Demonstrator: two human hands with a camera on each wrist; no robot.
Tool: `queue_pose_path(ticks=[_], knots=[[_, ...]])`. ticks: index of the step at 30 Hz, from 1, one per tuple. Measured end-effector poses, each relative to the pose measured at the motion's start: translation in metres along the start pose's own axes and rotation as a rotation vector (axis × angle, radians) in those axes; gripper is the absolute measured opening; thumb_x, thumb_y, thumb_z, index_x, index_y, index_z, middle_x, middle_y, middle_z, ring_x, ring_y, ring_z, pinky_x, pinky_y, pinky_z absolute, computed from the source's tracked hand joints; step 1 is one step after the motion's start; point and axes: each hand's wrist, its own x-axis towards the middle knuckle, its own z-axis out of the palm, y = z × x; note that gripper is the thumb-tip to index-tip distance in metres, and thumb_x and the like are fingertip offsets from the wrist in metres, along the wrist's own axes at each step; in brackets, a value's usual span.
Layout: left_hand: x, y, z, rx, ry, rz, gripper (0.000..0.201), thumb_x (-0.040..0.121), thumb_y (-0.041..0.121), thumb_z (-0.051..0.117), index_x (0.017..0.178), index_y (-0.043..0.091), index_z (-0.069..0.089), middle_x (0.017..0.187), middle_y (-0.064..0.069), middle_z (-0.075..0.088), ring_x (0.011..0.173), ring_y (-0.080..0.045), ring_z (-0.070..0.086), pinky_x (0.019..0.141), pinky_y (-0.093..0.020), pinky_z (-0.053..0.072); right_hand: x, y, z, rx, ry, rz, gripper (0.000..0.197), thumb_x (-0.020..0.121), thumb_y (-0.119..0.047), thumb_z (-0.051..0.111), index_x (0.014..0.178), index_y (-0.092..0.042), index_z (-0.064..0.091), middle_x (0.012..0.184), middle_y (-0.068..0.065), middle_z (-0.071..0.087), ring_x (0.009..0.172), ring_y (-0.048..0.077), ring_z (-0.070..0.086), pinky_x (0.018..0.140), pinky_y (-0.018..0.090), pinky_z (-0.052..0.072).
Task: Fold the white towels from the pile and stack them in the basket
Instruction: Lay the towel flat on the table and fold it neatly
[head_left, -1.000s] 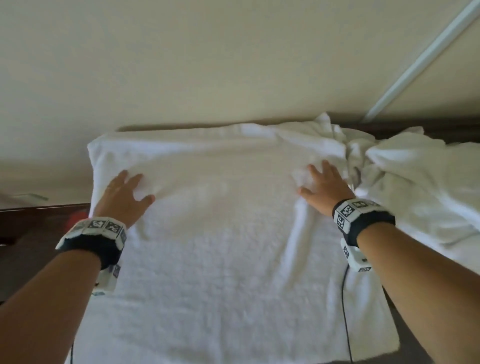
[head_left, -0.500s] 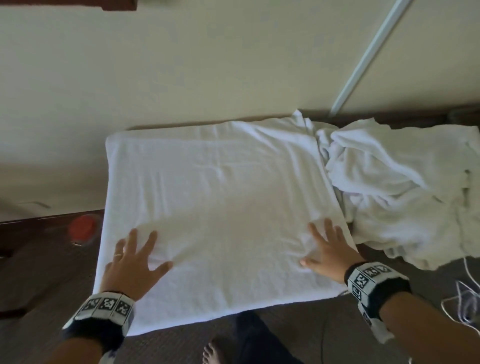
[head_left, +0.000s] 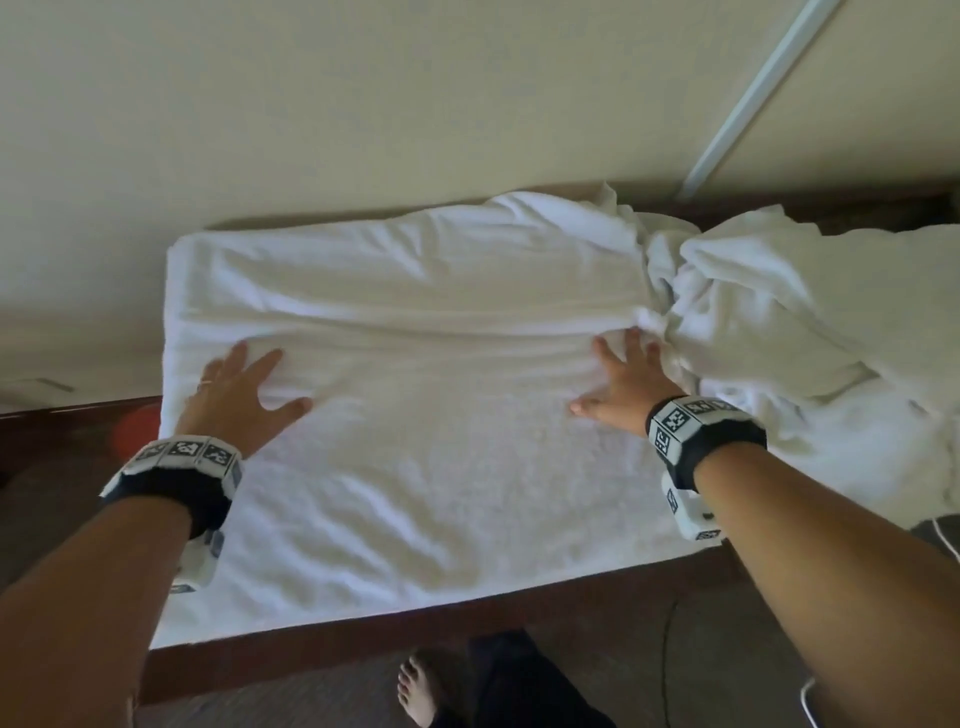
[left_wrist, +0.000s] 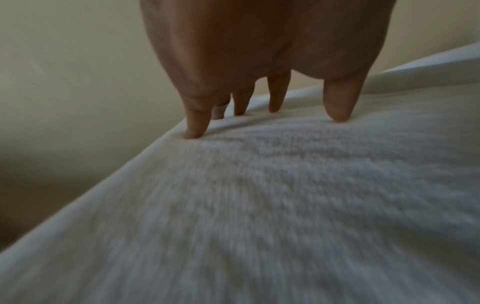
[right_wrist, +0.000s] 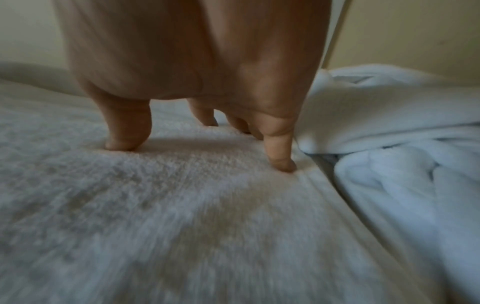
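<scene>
- Both your hands have slid from the near part of the spread towel (head_left: 415, 441) up to its middle since half a second ago, and a long ridge now runs across the cloth ahead of them.
- Your left hand (head_left: 234, 400) lies flat near the towel's left edge, fingers straight and spread, holding nothing.
- Your right hand (head_left: 623, 384) lies flat at the right edge, fingers spread, touching the pile of towels (head_left: 810, 332).
- From the head view you see the whole towel on the dark wooden table (head_left: 363, 644), its near edge just inside the table's edge and its far edge close to the wall.
- Only the right wrist view shows the narrow gap between towel (right_wrist: 155, 205) and pile (right_wrist: 389, 174); your little fingertip (right_wrist: 281, 164) presses just beside that edge.
- Only the left wrist view shows your fingertips (left_wrist: 193, 131) pressing at the towel's (left_wrist: 259, 205) hem.
</scene>
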Motion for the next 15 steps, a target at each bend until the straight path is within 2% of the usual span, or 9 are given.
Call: queue_pose_path(ticks=[2,4,6,8,10,12,14,15], knots=[[-0.005,-0.003,0.001,-0.108,0.083,0.008,0.08,0.088,0.054,0.068,0.156,0.028,0.034,0.169,-0.001,0.014,0.154,-0.027,0.018,0.121,-0.056,0.024,0.002,0.004,0.001,0.064,0.055,-0.029,0.099,0.083,-0.058,0.065,0.156,-0.035,0.003,0.162,0.004,-0.023,0.149,0.033,-0.019,0.118,0.056,0.012],[-0.027,-0.005,0.006,-0.148,0.121,-0.003,0.075,0.09,0.046,0.069,0.155,0.024,0.037,0.168,-0.002,0.017,0.152,-0.028,0.022,0.12,-0.054,0.027,-0.008,0.011,0.008,0.104,0.112,-0.059,0.092,0.087,-0.053,0.064,0.157,-0.03,0.008,0.163,0.005,-0.019,0.15,0.028,-0.016,0.12,0.052,0.012],[-0.063,-0.009,0.017,-0.095,0.149,0.036,0.075,0.09,0.045,0.069,0.154,0.022,0.037,0.167,-0.004,0.017,0.151,-0.029,0.024,0.118,-0.056,0.03,-0.026,0.02,0.019,-0.003,0.184,-0.088,0.085,0.091,-0.053,0.057,0.157,-0.027,0.008,0.164,0.007,-0.015,0.151,0.026,-0.01,0.121,0.047,0.007],[-0.106,-0.019,0.04,-0.033,0.167,0.139,0.079,0.088,0.058,0.064,0.153,0.022,0.038,0.167,-0.007,0.019,0.15,-0.031,0.027,0.116,-0.058,0.032,-0.051,0.031,0.038,-0.137,0.249,-0.16,0.082,0.093,-0.057,0.05,0.157,-0.025,0.008,0.164,0.009,-0.012,0.152,0.028,-0.004,0.121,0.047,0.007],[-0.151,-0.035,0.068,0.04,0.124,0.238,0.092,0.084,0.08,0.046,0.158,0.027,0.027,0.169,-0.005,0.01,0.153,-0.03,0.019,0.119,-0.056,0.025,-0.081,0.044,0.065,-0.187,0.255,-0.237,0.086,0.09,-0.067,0.043,0.157,-0.026,0.008,0.164,0.007,-0.013,0.152,0.028,-0.003,0.122,0.048,0.012],[-0.187,-0.054,0.094,0.148,0.048,0.292,0.107,0.076,0.093,0.032,0.161,0.033,0.009,0.17,-0.002,-0.005,0.155,-0.029,0.004,0.122,-0.054,0.013,-0.112,0.057,0.096,-0.229,0.198,-0.294,0.099,0.081,-0.083,0.034,0.156,-0.031,-0.003,0.162,0.003,-0.023,0.151,0.027,-0.013,0.122,0.049,0.008],[-0.208,-0.07,0.107,0.227,0.021,0.307,0.12,0.067,0.1,0.033,0.161,0.033,0.0,0.17,-0.003,-0.01,0.155,-0.031,0.0,0.124,-0.052,0.006,-0.137,0.067,0.124,-0.292,0.134,-0.321,0.114,0.07,-0.093,0.03,0.153,-0.034,-0.02,0.157,0.003,-0.037,0.147,0.029,-0.027,0.12,0.05,-0.003],[-0.214,-0.075,0.11,0.256,0.028,0.316,0.121,0.067,0.099,0.036,0.162,0.032,0.001,0.17,-0.004,-0.008,0.155,-0.033,0.003,0.124,-0.049,0.005,-0.145,0.071,0.136,-0.324,0.129,-0.327,0.119,0.068,-0.093,0.034,0.151,-0.033,-0.025,0.155,0.005,-0.04,0.145,0.031,-0.03,0.119,0.05,-0.005]])
